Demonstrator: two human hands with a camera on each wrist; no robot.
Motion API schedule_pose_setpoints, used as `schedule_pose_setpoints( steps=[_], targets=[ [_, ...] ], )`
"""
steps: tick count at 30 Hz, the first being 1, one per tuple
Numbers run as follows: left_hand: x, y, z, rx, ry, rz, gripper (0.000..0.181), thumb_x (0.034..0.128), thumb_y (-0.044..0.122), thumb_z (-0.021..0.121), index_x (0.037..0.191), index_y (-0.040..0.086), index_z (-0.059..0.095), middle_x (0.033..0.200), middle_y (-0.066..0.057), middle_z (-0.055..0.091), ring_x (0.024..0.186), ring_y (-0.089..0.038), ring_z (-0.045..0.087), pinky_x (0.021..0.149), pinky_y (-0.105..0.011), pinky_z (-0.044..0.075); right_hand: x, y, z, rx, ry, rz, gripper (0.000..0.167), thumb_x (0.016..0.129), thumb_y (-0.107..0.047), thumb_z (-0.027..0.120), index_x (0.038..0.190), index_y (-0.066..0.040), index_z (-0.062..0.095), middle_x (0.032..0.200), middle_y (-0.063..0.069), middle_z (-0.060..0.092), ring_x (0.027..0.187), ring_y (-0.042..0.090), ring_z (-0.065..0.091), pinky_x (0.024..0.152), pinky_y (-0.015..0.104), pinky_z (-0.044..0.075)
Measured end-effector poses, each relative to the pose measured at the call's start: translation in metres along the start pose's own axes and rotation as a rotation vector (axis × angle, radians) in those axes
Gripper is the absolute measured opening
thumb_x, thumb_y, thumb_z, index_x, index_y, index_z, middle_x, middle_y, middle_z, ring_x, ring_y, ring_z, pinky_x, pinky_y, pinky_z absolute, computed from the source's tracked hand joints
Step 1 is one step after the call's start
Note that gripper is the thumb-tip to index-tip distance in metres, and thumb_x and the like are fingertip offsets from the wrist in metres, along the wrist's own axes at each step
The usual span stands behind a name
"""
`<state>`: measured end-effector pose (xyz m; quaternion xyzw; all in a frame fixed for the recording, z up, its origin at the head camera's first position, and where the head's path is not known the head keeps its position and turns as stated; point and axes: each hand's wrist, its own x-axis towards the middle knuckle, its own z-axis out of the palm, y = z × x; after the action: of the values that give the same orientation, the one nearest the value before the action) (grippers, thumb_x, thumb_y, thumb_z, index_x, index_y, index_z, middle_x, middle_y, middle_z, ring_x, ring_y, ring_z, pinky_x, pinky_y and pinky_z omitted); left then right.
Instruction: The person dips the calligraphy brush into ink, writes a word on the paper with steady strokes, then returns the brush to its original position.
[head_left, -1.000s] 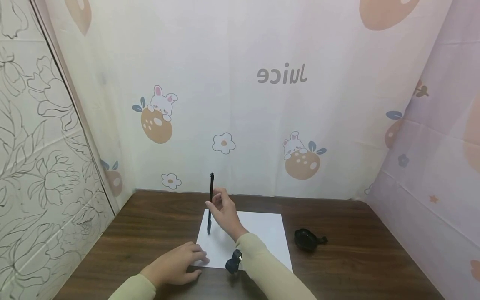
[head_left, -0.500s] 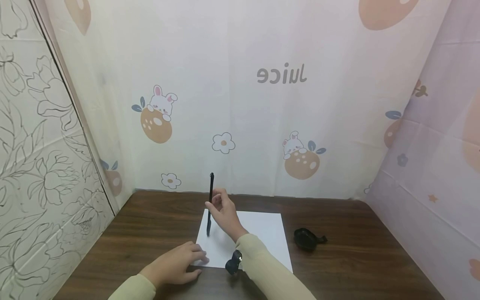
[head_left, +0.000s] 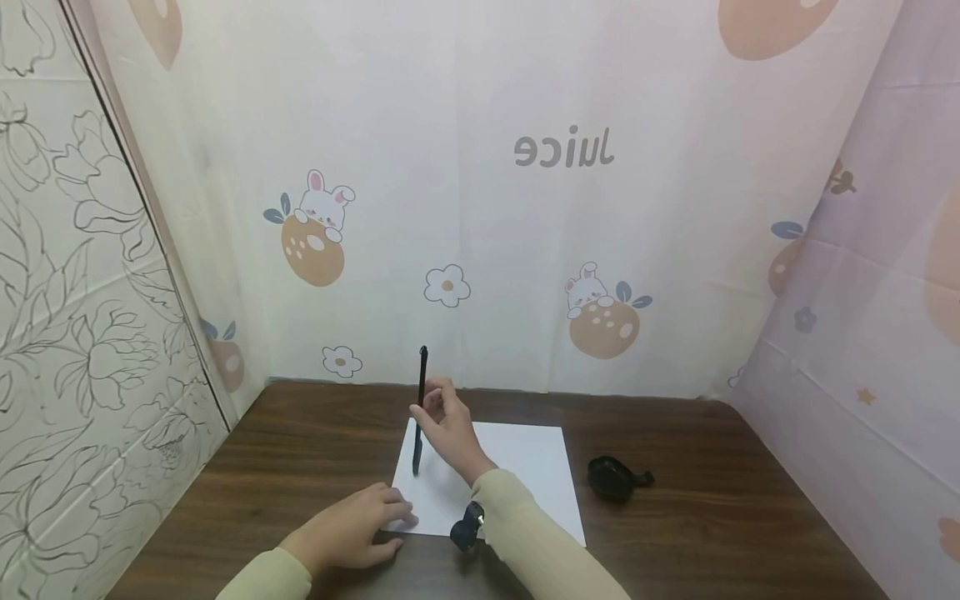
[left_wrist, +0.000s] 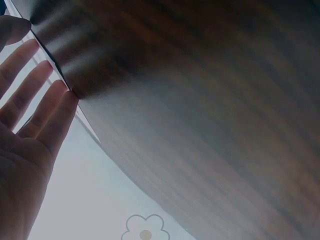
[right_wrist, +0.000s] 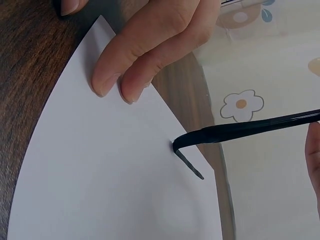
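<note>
Upright in the right hand [head_left: 452, 429] stands a long black brush [head_left: 422, 379], pinched between thumb and fingers. Its dark tip touches the white paper [head_left: 517, 467] near the left edge. The right wrist view shows the brush [right_wrist: 225, 132] with its bristles bent on the paper [right_wrist: 110, 165], beside a short dark stroke [right_wrist: 191, 165]. The left hand [head_left: 356, 525] rests with spread fingers on the paper's near left corner and the table. In the left wrist view that hand [left_wrist: 30, 115] has its fingers extended at the paper's edge.
On the brown table [head_left: 675, 533], right of the paper, sits a small black dish [head_left: 611, 479] with a short handle. A black device [head_left: 467, 525] is on the right wrist, above the paper's near edge. A patterned curtain [head_left: 487, 208] stands behind the table.
The brush tip has moved slightly toward the near side of the paper, with the right hand shifting very little. The left hand stays where it was.
</note>
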<state>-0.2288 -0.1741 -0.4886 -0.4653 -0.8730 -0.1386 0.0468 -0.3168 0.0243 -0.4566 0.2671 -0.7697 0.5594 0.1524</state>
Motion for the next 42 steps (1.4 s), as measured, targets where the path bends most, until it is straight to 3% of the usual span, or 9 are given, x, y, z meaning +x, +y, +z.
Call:
schedule_pose_setpoints(
  steps=[21, 28, 37, 42],
  targets=[
    [0.001, 0.002, -0.002, -0.024, -0.025, -0.034, 0.022, 0.0894, 0.023, 0.072, 0.111, 0.018, 0.074, 0.106, 0.01, 0.065, 0.093, -0.005, 0.056, 0.082, -0.028, 0.052, -0.001, -0.003, 0.0, -0.021, -0.015, -0.009, 0.035, 0.097, -0.015, 0.066, 0.125, -0.02, 0.044, 0.094, -0.003, 0.056, 0.085, 0.012, 0.061, 0.079, 0.029, 0.054],
    [0.001, 0.002, -0.002, -0.022, -0.007, -0.013, 0.023, 0.0884, 0.022, 0.073, 0.111, 0.018, 0.073, 0.105, 0.009, 0.065, 0.092, -0.006, 0.056, 0.081, -0.027, 0.052, 0.001, -0.004, -0.001, 0.004, -0.003, -0.005, 0.035, 0.098, -0.016, 0.066, 0.126, -0.02, 0.046, 0.094, -0.002, 0.056, 0.085, 0.013, 0.061, 0.079, 0.03, 0.054],
    [0.0, 0.001, 0.0, -0.005, 0.009, 0.005, 0.023, 0.0875, 0.022, 0.073, 0.11, 0.018, 0.073, 0.105, 0.009, 0.065, 0.092, -0.006, 0.056, 0.08, -0.027, 0.051, 0.006, -0.007, -0.003, -0.006, 0.018, -0.03, 0.037, 0.096, -0.003, 0.065, 0.128, -0.005, 0.046, 0.094, 0.012, 0.058, 0.088, 0.023, 0.062, 0.084, 0.034, 0.055],
    [0.0, 0.001, 0.001, -0.008, 0.01, -0.001, 0.023, 0.0876, 0.022, 0.073, 0.11, 0.018, 0.073, 0.105, 0.009, 0.065, 0.092, -0.006, 0.056, 0.08, -0.026, 0.051, 0.009, -0.008, -0.005, -0.014, 0.021, -0.046, 0.037, 0.097, -0.007, 0.065, 0.128, -0.01, 0.046, 0.093, 0.007, 0.059, 0.087, 0.019, 0.061, 0.083, 0.033, 0.055]
  ],
)
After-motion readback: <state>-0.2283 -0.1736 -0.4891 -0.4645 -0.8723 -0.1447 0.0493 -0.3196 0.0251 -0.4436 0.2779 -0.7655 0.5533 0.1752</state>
